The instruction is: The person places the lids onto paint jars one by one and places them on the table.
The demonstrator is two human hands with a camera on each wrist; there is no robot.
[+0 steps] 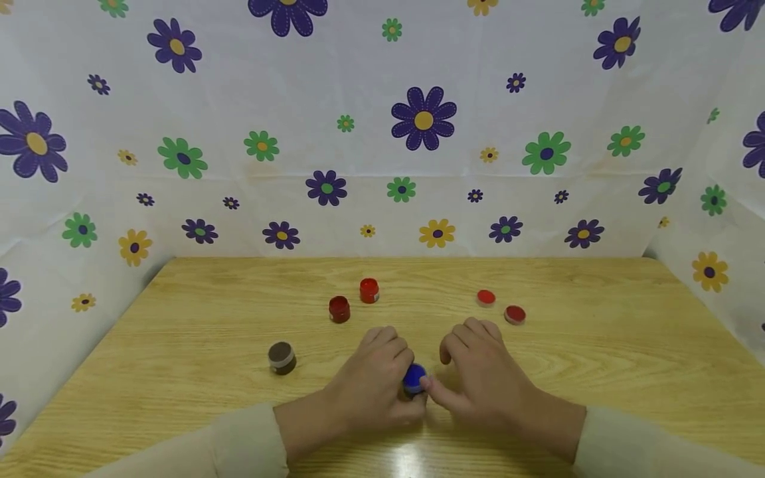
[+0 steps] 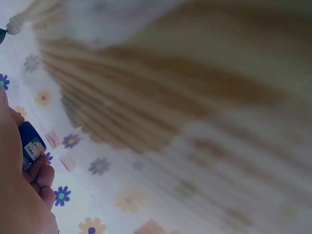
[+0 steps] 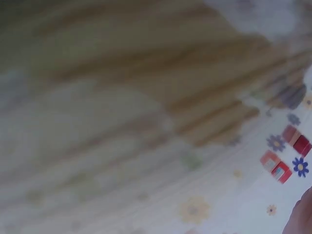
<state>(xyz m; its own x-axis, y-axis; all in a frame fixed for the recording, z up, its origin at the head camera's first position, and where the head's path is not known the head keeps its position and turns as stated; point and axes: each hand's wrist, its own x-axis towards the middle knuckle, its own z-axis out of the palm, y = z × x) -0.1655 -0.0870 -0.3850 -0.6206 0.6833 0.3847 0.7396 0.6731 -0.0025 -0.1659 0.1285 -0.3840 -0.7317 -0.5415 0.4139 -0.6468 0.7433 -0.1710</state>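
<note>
My left hand (image 1: 378, 382) grips a small blue paint jar (image 1: 414, 378) low over the table, fingers behind it and thumb in front. In the left wrist view, a white label shows on the blue jar (image 2: 33, 144) between fingers and thumb. My right hand (image 1: 487, 378) is just right of it, its thumb tip at the edge of the jar's blue top and its other fingers bent and apart from the jar. Only a small part of the right hand (image 3: 300, 217) enters the right wrist view, at the lower right corner.
Left of the hands stands a dark brown lidded jar (image 1: 282, 358). Behind are an uncapped dark red jar (image 1: 339, 310) and an uncapped bright red jar (image 1: 369, 291). A bright red lid (image 1: 486, 297) and dark red lid (image 1: 514, 315) lie at right. A flowered cloth (image 1: 358, 153) backs the table (image 1: 197, 318).
</note>
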